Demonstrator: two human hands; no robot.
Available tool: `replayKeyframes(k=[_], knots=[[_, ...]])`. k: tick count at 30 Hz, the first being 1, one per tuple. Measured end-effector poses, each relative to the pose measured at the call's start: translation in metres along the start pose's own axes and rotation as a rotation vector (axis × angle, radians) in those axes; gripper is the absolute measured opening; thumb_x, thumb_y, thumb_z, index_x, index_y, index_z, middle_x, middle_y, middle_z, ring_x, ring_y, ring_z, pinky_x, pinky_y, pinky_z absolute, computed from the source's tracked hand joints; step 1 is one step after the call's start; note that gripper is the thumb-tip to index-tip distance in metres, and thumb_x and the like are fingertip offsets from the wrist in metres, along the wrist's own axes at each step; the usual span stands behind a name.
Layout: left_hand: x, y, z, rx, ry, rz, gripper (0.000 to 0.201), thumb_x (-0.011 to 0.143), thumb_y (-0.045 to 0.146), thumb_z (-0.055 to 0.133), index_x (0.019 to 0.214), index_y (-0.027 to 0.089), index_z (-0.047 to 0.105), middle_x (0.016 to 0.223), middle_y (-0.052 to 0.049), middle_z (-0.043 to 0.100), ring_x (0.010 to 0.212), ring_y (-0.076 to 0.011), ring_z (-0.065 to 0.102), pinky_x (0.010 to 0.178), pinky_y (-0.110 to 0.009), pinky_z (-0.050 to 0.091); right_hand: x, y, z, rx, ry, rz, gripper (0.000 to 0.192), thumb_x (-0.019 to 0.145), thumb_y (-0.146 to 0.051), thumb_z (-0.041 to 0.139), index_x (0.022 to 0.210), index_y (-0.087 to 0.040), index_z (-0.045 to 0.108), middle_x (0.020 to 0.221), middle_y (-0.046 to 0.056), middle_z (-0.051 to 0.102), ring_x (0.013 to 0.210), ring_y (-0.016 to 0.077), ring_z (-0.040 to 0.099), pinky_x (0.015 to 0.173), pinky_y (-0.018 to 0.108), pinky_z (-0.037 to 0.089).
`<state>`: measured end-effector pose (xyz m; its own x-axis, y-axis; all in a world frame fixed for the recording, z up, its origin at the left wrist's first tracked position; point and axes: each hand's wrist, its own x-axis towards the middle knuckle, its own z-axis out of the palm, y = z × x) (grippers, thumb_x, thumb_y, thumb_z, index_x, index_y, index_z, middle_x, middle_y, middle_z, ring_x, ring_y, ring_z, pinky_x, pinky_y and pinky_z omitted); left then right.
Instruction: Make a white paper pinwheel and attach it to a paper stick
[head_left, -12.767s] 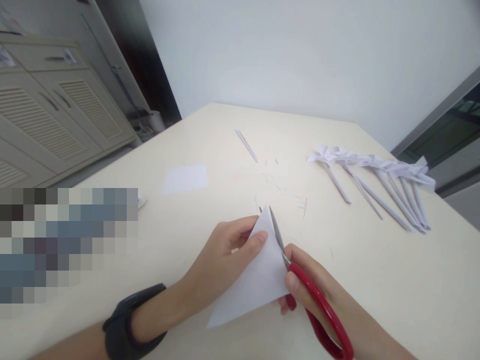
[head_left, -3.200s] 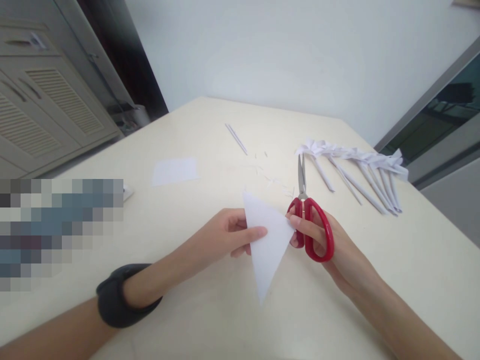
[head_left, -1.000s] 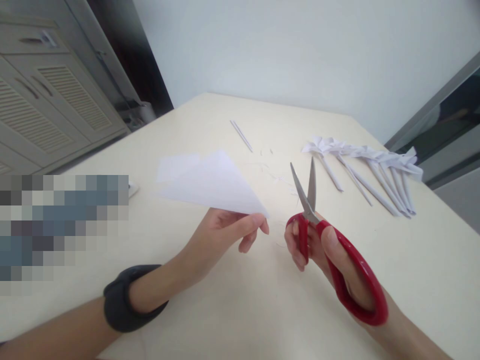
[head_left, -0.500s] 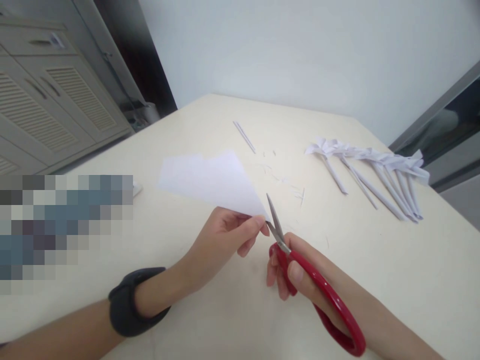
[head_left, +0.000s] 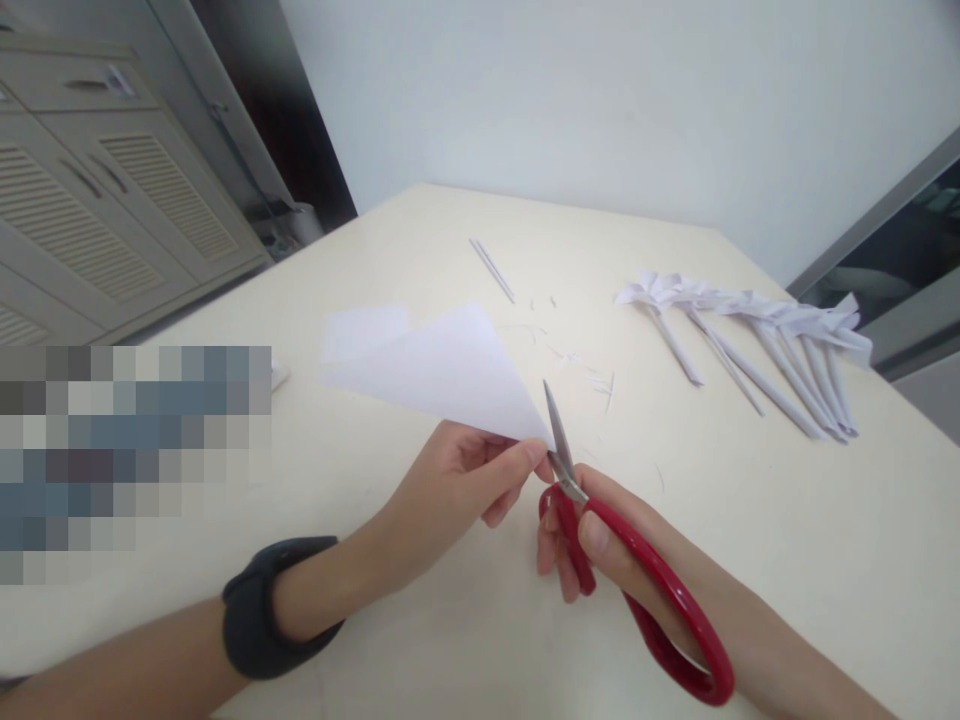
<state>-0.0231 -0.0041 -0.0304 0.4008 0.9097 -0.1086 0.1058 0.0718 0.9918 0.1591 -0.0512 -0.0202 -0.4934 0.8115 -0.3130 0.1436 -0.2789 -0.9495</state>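
Observation:
Between thumb and fingers, my left hand (head_left: pixel 472 475) pinches a folded sheet of white paper (head_left: pixel 450 370) near its right-hand corner. My right hand (head_left: pixel 607 540) is wrapped round the red handles of a pair of scissors (head_left: pixel 566 475). The scissor blades are parted and sit at the paper's pointed corner, close to my left fingertips. Another white paper piece (head_left: pixel 366 330) lies flat on the table, partly covered by the held sheet. A dark band (head_left: pixel 259 610) circles my left wrist.
Several rolled-paper stems with folded white tops (head_left: pixel 757 315) lie at the right of the cream table (head_left: pixel 450 650). Two thin paper strips (head_left: pixel 492 270) and small clippings (head_left: pixel 574 358) lie beyond the scissors. A blurred patch (head_left: pixel 112 440) covers something at left.
The held paper and my left hand have shifted slightly right, uncovering more of the flat paper piece beneath. The scissor blades have closed a little around the paper's corner.

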Motion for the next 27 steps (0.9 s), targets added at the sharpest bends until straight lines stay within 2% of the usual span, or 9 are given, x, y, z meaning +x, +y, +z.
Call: replayKeyframes(k=[6, 8, 13, 16, 21, 23, 27], knots=[[-0.0002, 0.0002, 0.0002, -0.002, -0.010, 0.012, 0.030, 0.086, 0.038, 0.051, 0.069, 0.016, 0.065, 0.042, 0.006, 0.040, 0.042, -0.0067, 0.037, 0.047, -0.022, 0.031, -0.0026, 0.0029, -0.0023, -0.035, 0.017, 0.038, 0.035, 0.088, -0.055, 0.042, 0.092, -0.021, 0.049, 0.085, 0.005, 0.060, 0.073, 0.0153, 0.054, 0.052, 0.025, 0.040], [-0.0002, 0.0006, 0.0002, 0.007, -0.008, 0.012, 0.030, 0.086, 0.037, 0.051, 0.069, 0.016, 0.065, 0.042, 0.006, 0.040, 0.041, -0.0068, 0.037, 0.048, -0.022, 0.031, -0.0026, 0.0039, -0.0027, -0.056, 0.016, 0.032, 0.034, 0.089, -0.055, 0.042, 0.092, -0.021, 0.049, 0.084, 0.004, 0.059, 0.074, 0.0155, 0.055, 0.055, 0.026, 0.042], [-0.0002, 0.0022, 0.0005, 0.021, -0.011, -0.006, 0.029, 0.086, 0.035, 0.051, 0.068, 0.017, 0.064, 0.041, 0.007, 0.040, 0.041, -0.0062, 0.037, 0.049, -0.022, 0.033, 0.0012, 0.0027, -0.0024, -0.095, 0.030, -0.031, 0.032, 0.090, -0.052, 0.042, 0.087, -0.021, 0.049, 0.079, 0.003, 0.060, 0.075, 0.0155, 0.056, 0.076, 0.033, 0.045], [-0.0006, 0.0013, 0.0005, -0.012, -0.031, -0.001, 0.026, 0.085, 0.035, 0.052, 0.070, 0.017, 0.064, 0.043, 0.007, 0.042, 0.042, -0.0058, 0.038, 0.047, -0.020, 0.031, 0.0017, 0.0016, -0.0021, -0.112, 0.036, -0.025, 0.032, 0.090, -0.052, 0.042, 0.085, -0.021, 0.047, 0.076, 0.001, 0.059, 0.063, 0.0122, 0.052, 0.071, 0.031, 0.045], [-0.0015, -0.0017, 0.0001, -0.013, -0.035, 0.011, 0.029, 0.086, 0.038, 0.052, 0.072, 0.018, 0.066, 0.043, 0.007, 0.041, 0.042, -0.0054, 0.037, 0.047, -0.020, 0.031, -0.0004, 0.0021, -0.0016, -0.097, 0.011, 0.010, 0.035, 0.089, -0.054, 0.041, 0.080, -0.020, 0.044, 0.072, 0.000, 0.057, 0.047, 0.0077, 0.041, 0.046, 0.024, 0.036], [-0.0014, -0.0019, 0.0002, -0.015, -0.031, 0.015, 0.029, 0.086, 0.038, 0.052, 0.071, 0.018, 0.066, 0.043, 0.007, 0.041, 0.041, -0.0053, 0.037, 0.047, -0.020, 0.031, 0.0003, 0.0018, -0.0018, -0.103, 0.015, 0.010, 0.036, 0.088, -0.054, 0.042, 0.078, -0.020, 0.043, 0.071, 0.001, 0.057, 0.047, 0.0082, 0.042, 0.045, 0.024, 0.035], [-0.0008, -0.0019, 0.0002, -0.040, -0.035, 0.026, 0.028, 0.085, 0.039, 0.054, 0.071, 0.018, 0.066, 0.044, 0.007, 0.042, 0.042, -0.0055, 0.037, 0.046, -0.020, 0.031, 0.0048, 0.0008, -0.0020, -0.151, 0.024, -0.030, 0.038, 0.087, -0.055, 0.045, 0.073, -0.020, 0.043, 0.066, 0.001, 0.056, 0.056, 0.0120, 0.049, 0.053, 0.026, 0.040]])
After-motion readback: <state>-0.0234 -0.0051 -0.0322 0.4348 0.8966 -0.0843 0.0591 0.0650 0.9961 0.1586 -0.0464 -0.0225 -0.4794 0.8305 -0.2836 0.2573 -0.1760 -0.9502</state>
